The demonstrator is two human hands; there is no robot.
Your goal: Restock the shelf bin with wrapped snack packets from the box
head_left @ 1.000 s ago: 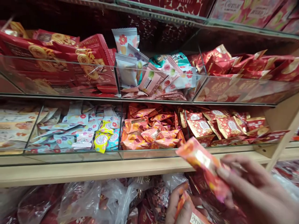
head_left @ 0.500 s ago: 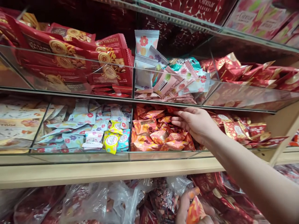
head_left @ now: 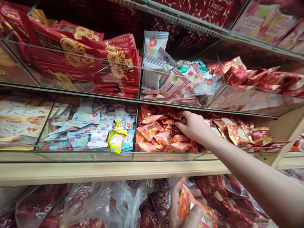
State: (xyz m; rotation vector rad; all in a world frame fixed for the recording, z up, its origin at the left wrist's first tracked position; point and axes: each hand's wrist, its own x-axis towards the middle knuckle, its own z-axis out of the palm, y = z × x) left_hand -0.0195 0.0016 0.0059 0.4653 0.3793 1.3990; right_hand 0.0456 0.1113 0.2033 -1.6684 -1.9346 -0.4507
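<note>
My right hand (head_left: 192, 126) reaches into a shelf compartment, its fingers bent and pinched at the edge of one of the small orange snack packets (head_left: 150, 129) heaped there. The fingertips are partly hidden among the wrappers. Lower down, in front of the bottom shelf, my left hand (head_left: 177, 205) is closed around orange packets (head_left: 186, 201) with the same pink, yellow and orange print. Its thumb presses on them from the near side; how many it holds I cannot tell.
Low glass fronts edge the compartments. Beside the orange heap lie pale blue flowered packets (head_left: 83, 117) and red-gold packets (head_left: 239, 133). Above stand red cookie bags (head_left: 116, 63) and pink packets (head_left: 174, 84). A wooden shelf edge (head_left: 95, 172) runs above plastic-wrapped bags (head_left: 102, 202).
My right hand's stretched fingers have bent in onto the orange packets. My left hand has come up and to the left, showing more of the packets it holds. The view has shifted slightly.
</note>
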